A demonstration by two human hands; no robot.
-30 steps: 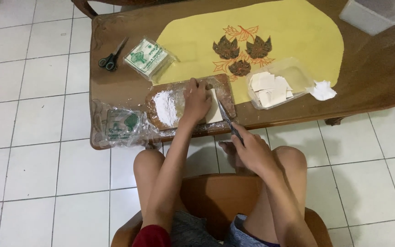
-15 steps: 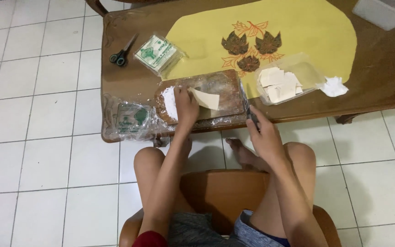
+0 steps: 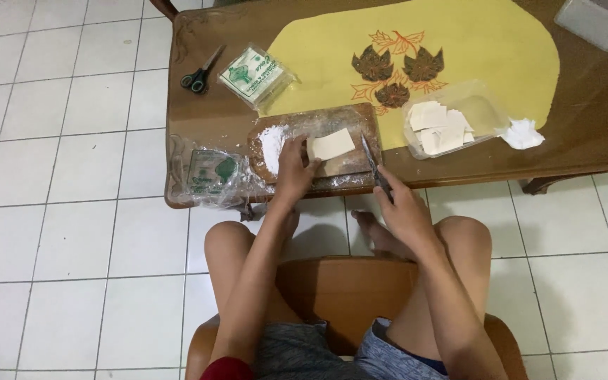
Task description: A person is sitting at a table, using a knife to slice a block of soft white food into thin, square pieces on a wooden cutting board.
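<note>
While the left hand point(image 3: 295, 163) presses flat on a pale dough sheet point(image 3: 331, 144) lying on the floured wooden board point(image 3: 350, 116), the right hand point(image 3: 404, 211) grips a knife point(image 3: 372, 160) at its edge. Cut pieces already fill the clear tray point(image 3: 487, 105) on the counter point(image 3: 585, 141); this sheet looks uncut.

Single head view, looking steeply down from above seated person. Faces forward over knees toward desk point(image 3: 205, 148) edge. Moderately far; desk fills upper frame, tiled floor point(image 3: 65, 232) around.
</note>
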